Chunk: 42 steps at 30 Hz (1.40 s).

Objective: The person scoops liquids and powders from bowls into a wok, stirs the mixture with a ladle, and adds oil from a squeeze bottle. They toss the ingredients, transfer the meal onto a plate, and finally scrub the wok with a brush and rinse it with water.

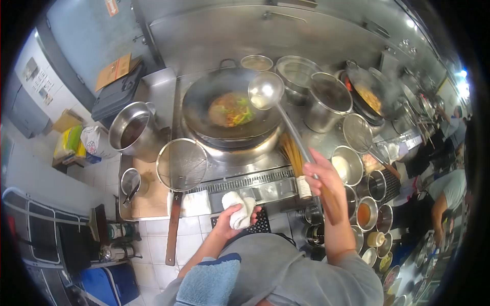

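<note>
My right hand (326,176) is wrapped round the handle of a long metal ladle (266,91), whose bowl is over the right part of a dark wok (196,104). Green and orange-brown food (232,109) lies in the bottom of the wok, with some haze above it. Near my body, in front of the stove, my left hand (237,214) grips a folded white cloth (239,208). To the left of that hand, a round wire strainer (182,164) with a wooden handle rests across the counter edge.
A steel pot (133,127) and a small cup (131,180) stand at the left. Pots (328,97), a bamboo brush (296,163) and a second wok (368,97) are at the right. Bowls of ingredients (366,214) line my right side. Other people (449,188) stand at far right.
</note>
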{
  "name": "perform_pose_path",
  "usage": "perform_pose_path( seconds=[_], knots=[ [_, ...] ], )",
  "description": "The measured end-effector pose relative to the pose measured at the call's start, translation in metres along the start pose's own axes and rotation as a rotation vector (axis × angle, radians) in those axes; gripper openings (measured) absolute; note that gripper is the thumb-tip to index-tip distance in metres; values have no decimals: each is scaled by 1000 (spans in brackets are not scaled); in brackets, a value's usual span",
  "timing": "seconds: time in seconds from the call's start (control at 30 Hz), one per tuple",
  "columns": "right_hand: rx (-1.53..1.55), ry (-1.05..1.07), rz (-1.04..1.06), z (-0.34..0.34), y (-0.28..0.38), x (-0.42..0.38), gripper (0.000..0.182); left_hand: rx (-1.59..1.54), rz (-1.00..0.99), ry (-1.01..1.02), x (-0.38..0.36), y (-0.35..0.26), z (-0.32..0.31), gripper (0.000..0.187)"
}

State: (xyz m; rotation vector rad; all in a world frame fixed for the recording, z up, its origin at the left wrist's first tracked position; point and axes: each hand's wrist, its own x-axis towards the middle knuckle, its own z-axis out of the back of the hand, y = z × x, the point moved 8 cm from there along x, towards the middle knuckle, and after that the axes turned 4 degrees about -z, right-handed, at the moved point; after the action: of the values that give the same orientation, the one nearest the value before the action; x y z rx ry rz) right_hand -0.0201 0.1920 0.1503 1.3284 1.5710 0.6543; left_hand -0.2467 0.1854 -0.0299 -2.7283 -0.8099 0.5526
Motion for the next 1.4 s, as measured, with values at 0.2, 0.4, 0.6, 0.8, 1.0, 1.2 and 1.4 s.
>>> perform_pose_path(
  seconds=[0.2, 0.4, 0.6, 0.8, 1.0, 1.2, 1.4],
  knots=[
    [-424, -9, 53, -22, -24, 71, 70, 129, -18, -128, -6, -34, -5, 64],
    [-658, -109, 18, -11, -17, 135, 72, 266, -115, -249, 24, -91, -21, 43],
    [-665, 141, -90, -10, -26, 174, 73, 116, -171, -229, 88, -149, -55, 47],
    [-897, 266, -100, 13, -7, 115, 74, 212, -89, -421, 119, -175, -25, 21],
    [-1162, 120, 93, 7, -23, 147, 78, 15, -261, -422, 186, -134, 11, 16],
    [-1502, 90, 136, 6, -3, 87, 80, 447, -492, -234, 152, -133, 5, 14],
    [-1212, 258, -132, 8, 33, 18, 81, 107, -276, -364, 107, -125, -51, 16]
  ],
)
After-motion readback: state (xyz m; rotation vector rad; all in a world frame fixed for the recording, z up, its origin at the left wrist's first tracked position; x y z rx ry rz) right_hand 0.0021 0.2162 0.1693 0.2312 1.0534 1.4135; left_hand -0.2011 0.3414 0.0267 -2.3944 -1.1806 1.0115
